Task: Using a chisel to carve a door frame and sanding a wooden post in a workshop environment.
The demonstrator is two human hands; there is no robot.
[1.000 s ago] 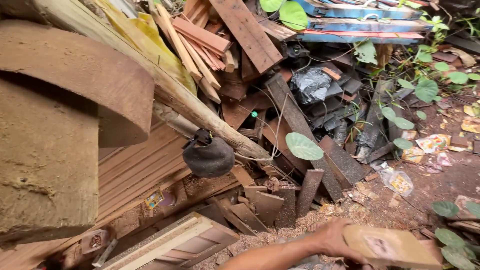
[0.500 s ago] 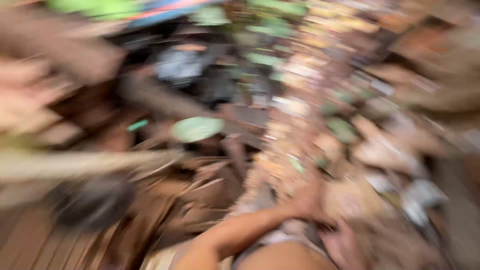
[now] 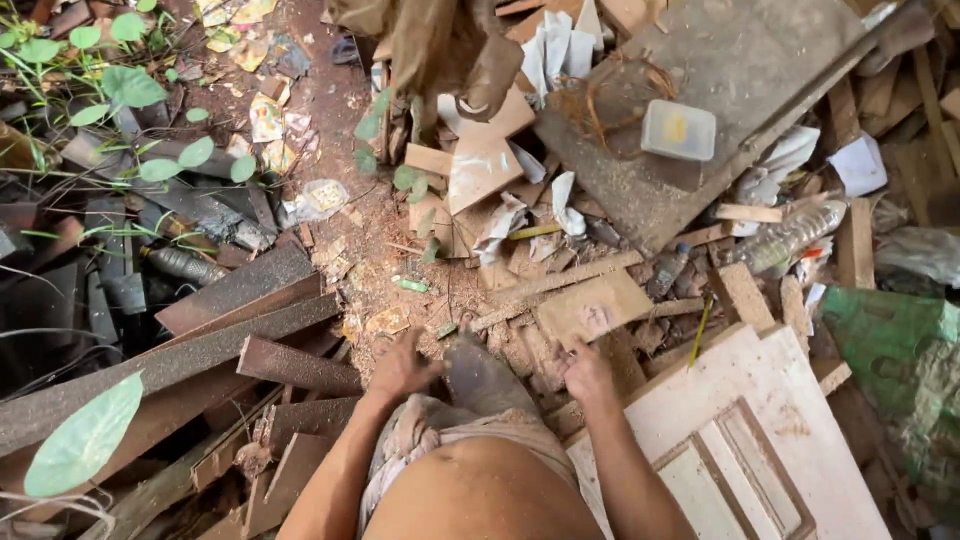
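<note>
Fingers of both hands spread low over the scrap-strewn ground, clamped on nothing.

Left hand [image 3: 402, 365] has its fingers apart, resting on sawdust and chips just beside the dark weathered planks [image 3: 240, 335]. Right hand [image 3: 587, 372] also has its fingers loose and apart, its tips touching the near edge of a small flat wooden board [image 3: 592, 308] lying in the dirt. Between the hands sits a muddy foot [image 3: 482, 375]. To the right lies a pale panelled door piece [image 3: 745, 440]; farther up, a clear plastic box [image 3: 678, 130] rests on a grey slab [image 3: 730, 80].
</note>
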